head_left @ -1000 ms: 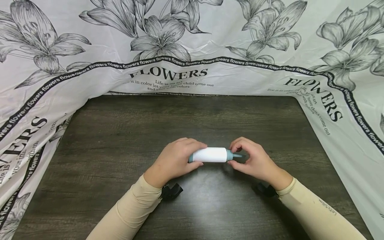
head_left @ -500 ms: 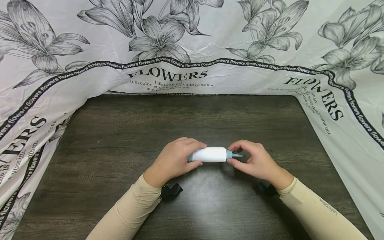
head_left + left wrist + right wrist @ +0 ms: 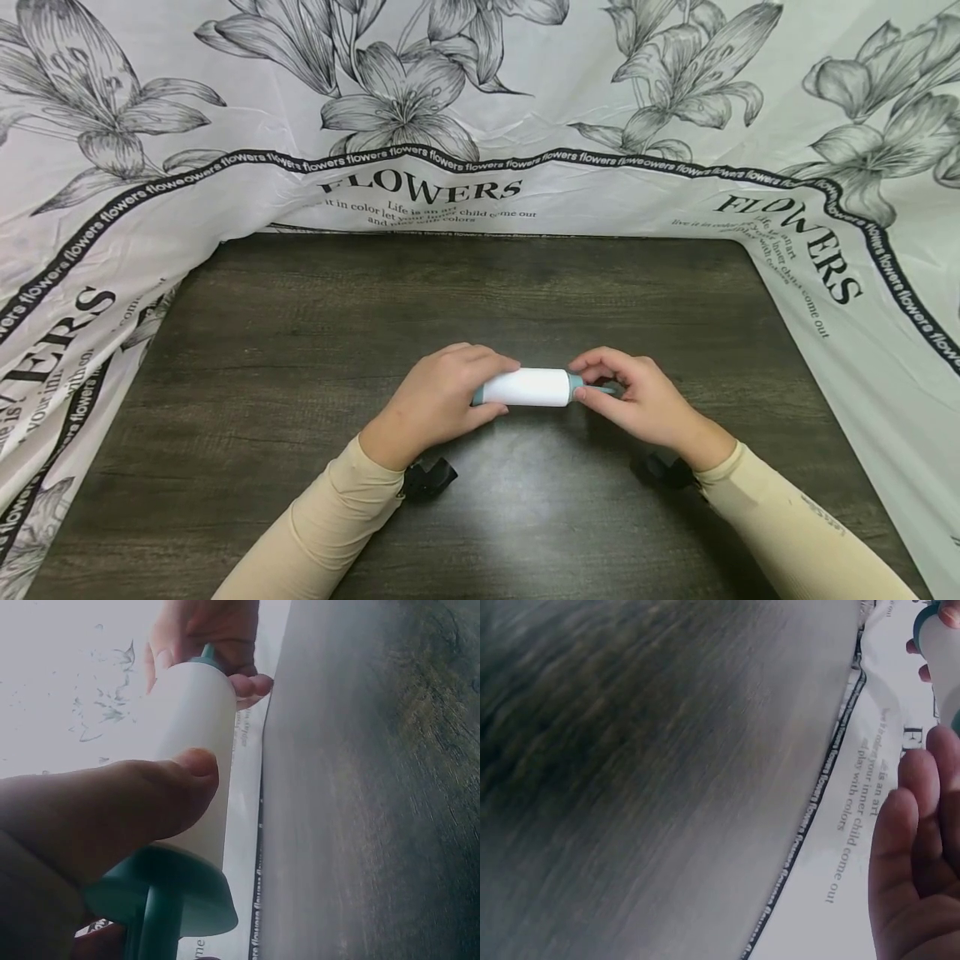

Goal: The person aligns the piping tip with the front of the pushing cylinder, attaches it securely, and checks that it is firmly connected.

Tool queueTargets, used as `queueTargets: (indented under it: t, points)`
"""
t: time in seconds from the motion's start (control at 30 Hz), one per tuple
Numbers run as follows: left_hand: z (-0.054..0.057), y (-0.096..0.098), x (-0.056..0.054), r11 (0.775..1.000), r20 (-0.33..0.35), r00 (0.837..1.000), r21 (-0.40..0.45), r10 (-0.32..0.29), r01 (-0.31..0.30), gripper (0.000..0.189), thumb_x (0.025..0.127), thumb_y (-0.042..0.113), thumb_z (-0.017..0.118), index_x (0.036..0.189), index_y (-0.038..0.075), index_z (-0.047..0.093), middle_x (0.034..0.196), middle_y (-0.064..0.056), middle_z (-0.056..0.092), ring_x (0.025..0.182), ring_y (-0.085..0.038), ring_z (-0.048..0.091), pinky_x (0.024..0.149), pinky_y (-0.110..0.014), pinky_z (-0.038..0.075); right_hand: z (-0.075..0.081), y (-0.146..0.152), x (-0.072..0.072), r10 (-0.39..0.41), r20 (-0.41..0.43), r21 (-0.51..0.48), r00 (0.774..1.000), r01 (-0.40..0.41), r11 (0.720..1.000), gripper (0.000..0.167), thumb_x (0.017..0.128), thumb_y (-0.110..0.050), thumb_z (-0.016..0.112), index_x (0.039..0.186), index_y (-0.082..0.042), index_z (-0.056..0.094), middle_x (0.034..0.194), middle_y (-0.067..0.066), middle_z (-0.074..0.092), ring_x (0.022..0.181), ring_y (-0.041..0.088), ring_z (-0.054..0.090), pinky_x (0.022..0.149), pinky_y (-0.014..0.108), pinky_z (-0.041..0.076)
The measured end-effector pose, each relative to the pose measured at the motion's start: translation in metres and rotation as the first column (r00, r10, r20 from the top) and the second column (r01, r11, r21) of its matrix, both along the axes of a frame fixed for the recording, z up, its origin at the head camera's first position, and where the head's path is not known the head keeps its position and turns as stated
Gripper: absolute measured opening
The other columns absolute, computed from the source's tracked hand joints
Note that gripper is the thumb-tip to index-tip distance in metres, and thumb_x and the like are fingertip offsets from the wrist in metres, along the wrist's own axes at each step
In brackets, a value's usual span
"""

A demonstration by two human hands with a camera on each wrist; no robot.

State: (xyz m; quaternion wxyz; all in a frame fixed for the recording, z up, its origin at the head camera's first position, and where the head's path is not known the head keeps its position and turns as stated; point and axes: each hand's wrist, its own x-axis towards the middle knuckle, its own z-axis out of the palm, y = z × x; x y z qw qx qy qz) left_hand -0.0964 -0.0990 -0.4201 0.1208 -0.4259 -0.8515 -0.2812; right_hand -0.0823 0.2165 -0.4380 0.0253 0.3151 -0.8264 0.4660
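Note:
A white syringe-like tube (image 3: 528,387) with teal ends is held level above the table, its slim teal nozzle pointing right. My left hand (image 3: 438,400) grips its left end, the thumb lying along the white barrel. In the left wrist view a teal flange (image 3: 169,889) with a rod shows behind that thumb. My right hand (image 3: 641,400) pinches the teal collar (image 3: 575,387) at the nozzle end with thumb and fingertips. Several fingers of that hand show at the edge of the right wrist view, where the tube is only partly visible.
Beneath both hands lies a dark wood-grain table (image 3: 480,292). White sheeting (image 3: 262,192) printed with flowers and lettering borders it at the back and both sides. Black straps (image 3: 430,478) sit at the wrists, beside beige sleeves.
My right thumb and fingers have shifted round the teal collar, the thumb now higher on it and over part of the nozzle. The left hand and the barrel stay nearly in place.

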Motion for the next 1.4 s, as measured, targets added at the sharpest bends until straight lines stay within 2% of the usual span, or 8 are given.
queueTargets:
  t: [0.2, 0.3, 0.43, 0.5, 0.63, 0.87, 1.07, 1.4]
  points:
    - [0.0014, -0.0003, 0.0005, 1.0, 0.008, 1.0, 0.001, -0.001, 0.001, 0.052, 0.079, 0.022, 0.097, 0.125, 0.012, 0.076, 0.117, 0.0, 0.076, 0.106, -0.022, 0.071, 0.088, -0.039, 0.059, -0.0008, 0.0001, -0.001, 0.015, 0.137, -0.025, 0.99, -0.012, 1.0, 0.022, 0.101, 0.006, 0.067, 0.117, -0.009, 0.071, 0.097, -0.002, 0.079, 0.08, 0.025, 0.076, 0.073, 0.025, 0.058]
    - [0.0013, 0.0, 0.0007, 1.0, 0.018, 1.0, -0.01, -0.006, 0.006, 0.05, 0.08, 0.023, 0.097, 0.125, 0.013, 0.077, 0.117, 0.001, 0.076, 0.106, -0.021, 0.071, 0.088, -0.038, 0.059, -0.0011, 0.0007, -0.0005, 0.003, 0.158, 0.002, 0.987, -0.004, 1.0, 0.019, 0.102, 0.003, 0.066, 0.114, -0.011, 0.072, 0.096, -0.004, 0.079, 0.081, 0.026, 0.076, 0.074, 0.028, 0.059]
    - [0.0014, 0.0, 0.0003, 1.0, 0.03, 1.0, -0.02, -0.006, 0.006, 0.049, 0.081, 0.024, 0.096, 0.125, 0.013, 0.077, 0.117, 0.002, 0.076, 0.107, -0.021, 0.071, 0.089, -0.038, 0.059, -0.0008, 0.002, -0.001, -0.022, 0.113, 0.06, 0.993, 0.016, 0.998, 0.02, 0.103, 0.0, 0.067, 0.117, -0.014, 0.072, 0.099, -0.006, 0.077, 0.083, 0.018, 0.072, 0.07, 0.031, 0.056]
    - [0.0015, 0.0, -0.0003, 1.0, 0.033, 0.999, -0.02, -0.003, 0.003, 0.05, 0.081, 0.023, 0.097, 0.125, 0.013, 0.077, 0.117, 0.001, 0.076, 0.107, -0.021, 0.071, 0.089, -0.038, 0.059, -0.0012, 0.0031, -0.0018, -0.016, 0.084, 0.058, 0.996, 0.011, 0.998, 0.024, 0.101, 0.002, 0.067, 0.121, -0.012, 0.071, 0.106, -0.003, 0.076, 0.089, 0.016, 0.072, 0.075, 0.031, 0.058]
    - [0.0014, -0.0004, -0.0014, 1.0, 0.034, 0.999, -0.017, 0.003, -0.002, 0.05, 0.08, 0.022, 0.097, 0.125, 0.013, 0.077, 0.117, 0.001, 0.076, 0.107, -0.021, 0.071, 0.089, -0.039, 0.059, -0.0018, 0.0046, -0.0021, 0.028, 0.063, -0.03, 0.998, -0.026, 0.999, 0.039, 0.091, 0.008, 0.076, 0.126, -0.004, 0.067, 0.118, 0.007, 0.073, 0.099, 0.018, 0.071, 0.086, 0.03, 0.059]
    - [-0.0017, -0.0013, -0.0007, 1.0, 0.031, 0.999, -0.023, 0.01, -0.009, 0.05, 0.081, 0.024, 0.097, 0.126, 0.013, 0.077, 0.117, 0.001, 0.076, 0.107, -0.021, 0.071, 0.088, -0.039, 0.06, -0.0056, 0.0015, -0.0023, 0.098, 0.067, -0.13, 0.993, -0.088, 0.988, 0.05, 0.075, 0.009, 0.092, 0.114, -0.01, 0.067, 0.12, 0.009, 0.066, 0.104, 0.023, 0.066, 0.089, 0.029, 0.058]
    - [-0.0047, -0.0009, 0.0016, 1.0, 0.03, 1.0, -0.016, 0.008, -0.007, 0.05, 0.08, 0.022, 0.097, 0.125, 0.013, 0.077, 0.116, 0.001, 0.076, 0.107, -0.021, 0.071, 0.088, -0.039, 0.06, -0.0065, -0.0001, -0.003, 0.119, 0.07, -0.122, 0.99, -0.11, 0.986, 0.049, 0.075, 0.013, 0.091, 0.109, -0.013, 0.067, 0.114, 0.006, 0.067, 0.099, 0.021, 0.066, 0.086, 0.029, 0.059]
    - [-0.0054, -0.0018, 0.0002, 1.0, 0.017, 1.0, -0.007, -0.009, 0.009, 0.049, 0.081, 0.022, 0.096, 0.125, 0.013, 0.077, 0.116, 0.002, 0.076, 0.107, -0.021, 0.071, 0.089, -0.038, 0.059, -0.0064, 0.0004, -0.0028, 0.07, 0.074, -0.072, 0.995, -0.065, 0.995, 0.042, 0.079, 0.005, 0.092, 0.106, -0.018, 0.069, 0.108, 0.0, 0.072, 0.092, 0.017, 0.067, 0.081, 0.028, 0.058]
